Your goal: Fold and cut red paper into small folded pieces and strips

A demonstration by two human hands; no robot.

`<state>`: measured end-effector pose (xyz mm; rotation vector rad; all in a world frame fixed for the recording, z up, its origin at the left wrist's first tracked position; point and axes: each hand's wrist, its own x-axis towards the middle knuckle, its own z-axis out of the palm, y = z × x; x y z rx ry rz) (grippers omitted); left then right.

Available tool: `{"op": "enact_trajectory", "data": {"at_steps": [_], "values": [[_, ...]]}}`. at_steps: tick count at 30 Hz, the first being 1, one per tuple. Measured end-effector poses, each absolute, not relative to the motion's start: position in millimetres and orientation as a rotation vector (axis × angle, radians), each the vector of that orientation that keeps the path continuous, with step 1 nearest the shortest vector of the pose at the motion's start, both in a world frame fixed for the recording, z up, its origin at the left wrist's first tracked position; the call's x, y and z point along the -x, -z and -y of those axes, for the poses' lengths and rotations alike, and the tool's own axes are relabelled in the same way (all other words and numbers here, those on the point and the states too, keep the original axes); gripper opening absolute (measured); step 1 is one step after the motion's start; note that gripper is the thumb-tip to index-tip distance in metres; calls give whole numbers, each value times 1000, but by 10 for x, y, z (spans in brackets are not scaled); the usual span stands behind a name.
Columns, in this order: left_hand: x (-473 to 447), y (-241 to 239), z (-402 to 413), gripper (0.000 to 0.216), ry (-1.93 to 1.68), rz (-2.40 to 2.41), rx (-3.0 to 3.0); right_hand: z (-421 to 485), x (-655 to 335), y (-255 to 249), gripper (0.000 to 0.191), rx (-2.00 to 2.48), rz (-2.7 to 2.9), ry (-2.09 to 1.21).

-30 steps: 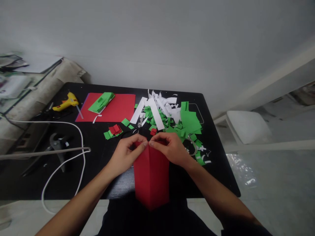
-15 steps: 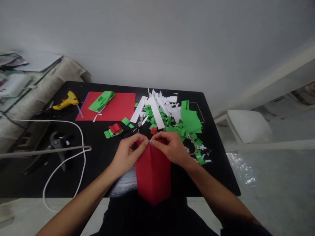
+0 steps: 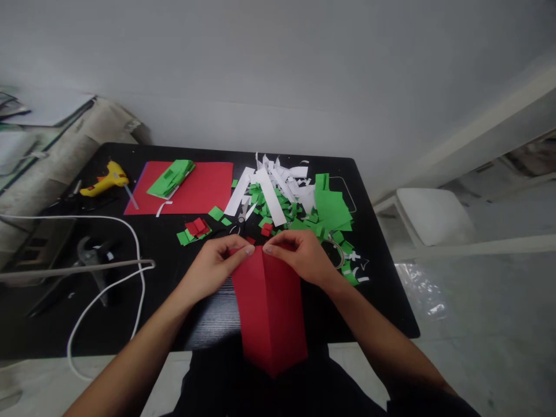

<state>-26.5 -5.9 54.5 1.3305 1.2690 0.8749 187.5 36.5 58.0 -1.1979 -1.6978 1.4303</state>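
A sheet of red paper point(image 3: 269, 313) with a crease down its middle hangs between my hands, over the front edge of the black table. My left hand point(image 3: 216, 263) pinches its top edge left of the crease, thumb on the near side. On the other side of the crease, my right hand point(image 3: 302, 255) pinches the same edge. Just beyond the paper lie scissors point(image 3: 241, 220), partly hidden, and a small stack of red paper pieces point(image 3: 266, 229). Green and red paper pieces point(image 3: 196, 229) lie beyond my left hand.
At the back are a red sheet point(image 3: 208, 188) bearing folded green paper point(image 3: 171, 178), white paper strips point(image 3: 272, 197) and green scraps point(image 3: 332, 209). A yellow glue gun point(image 3: 106, 179), pliers point(image 3: 92, 263) and a white cable point(image 3: 139, 278) occupy the left. A white stool point(image 3: 434, 217) stands right.
The crease has opened out, so the red paper looks flatter and wider. My left hand has shifted slightly left, with both hands still pinching the top edge. The whole view has moved a little.
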Motion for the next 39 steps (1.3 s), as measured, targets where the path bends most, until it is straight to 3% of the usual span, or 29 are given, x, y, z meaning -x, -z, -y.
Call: {"op": "enact_trajectory", "data": {"at_steps": [8, 27, 29, 33, 39], "values": [[267, -346, 113, 41, -869, -1373, -1287, -321, -1894, -413, 14, 1258, 1641, -1453], [184, -216, 103, 36, -945, -1388, -1227, -276, -1920, -293, 17, 1282, 1485, -1500], [145, -229, 107, 33, -1057, -1370, -1078, -279, -1924, -281, 21, 1271, 1382, -1556], [31, -227, 171, 43, -1124, -1206, -553, -239, -1931, -240, 50, 1237, 853, -1869], [-50, -161, 286, 37, -1000, -1160, -505, -70, -1893, -179, 46, 1189, 395, -2062]]}}
